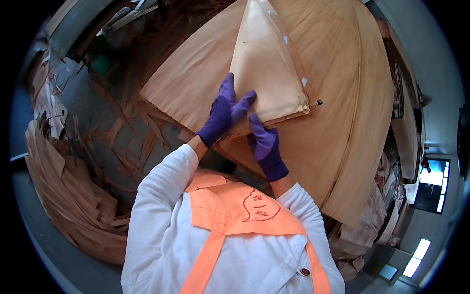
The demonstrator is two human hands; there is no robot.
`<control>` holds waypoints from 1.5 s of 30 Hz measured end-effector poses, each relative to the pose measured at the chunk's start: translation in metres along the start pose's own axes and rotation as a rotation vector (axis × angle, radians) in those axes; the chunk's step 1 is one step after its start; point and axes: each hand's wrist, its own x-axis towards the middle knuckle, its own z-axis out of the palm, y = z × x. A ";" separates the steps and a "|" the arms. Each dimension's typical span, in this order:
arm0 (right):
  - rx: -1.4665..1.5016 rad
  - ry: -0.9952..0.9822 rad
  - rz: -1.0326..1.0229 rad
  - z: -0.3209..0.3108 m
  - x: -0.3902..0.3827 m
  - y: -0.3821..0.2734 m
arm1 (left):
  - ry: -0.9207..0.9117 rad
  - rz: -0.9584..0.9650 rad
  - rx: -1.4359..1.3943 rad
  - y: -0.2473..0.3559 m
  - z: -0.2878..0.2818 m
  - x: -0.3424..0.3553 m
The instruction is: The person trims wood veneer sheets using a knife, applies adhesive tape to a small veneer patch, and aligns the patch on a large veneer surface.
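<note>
A pale triangular veneer piece (pixel 265 68) with a ragged front edge and small whitish tabs along its right side lies on larger wood veneer sheets (pixel 347 98). My left hand (pixel 227 110), in a purple glove, touches its lower left edge with forefinger and thumb spread wide. Just right and below, my right hand (pixel 264 144), gloved alike, grips the front edge of the layered veneer, thumb uppermost and the other fingers curled mostly out of sight underneath.
Torn veneer strips (pixel 117 122) litter the grey floor at left, with a heap of long scraps (pixel 73 191) at lower left. A green object (pixel 100 63) sits farther back. More stacked veneer (pixel 406 137) lines the right side, near a wall with windows (pixel 416 257).
</note>
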 end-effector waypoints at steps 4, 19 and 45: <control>-0.445 -0.071 -0.474 -0.009 0.003 0.020 | -0.036 -0.080 -0.460 -0.015 -0.006 0.006; -0.018 -0.018 -0.074 0.006 -0.001 -0.005 | 0.003 0.088 0.089 0.019 -0.012 -0.001; 0.311 0.239 0.350 0.018 0.006 -0.016 | -0.064 0.435 0.361 -0.038 -0.110 0.001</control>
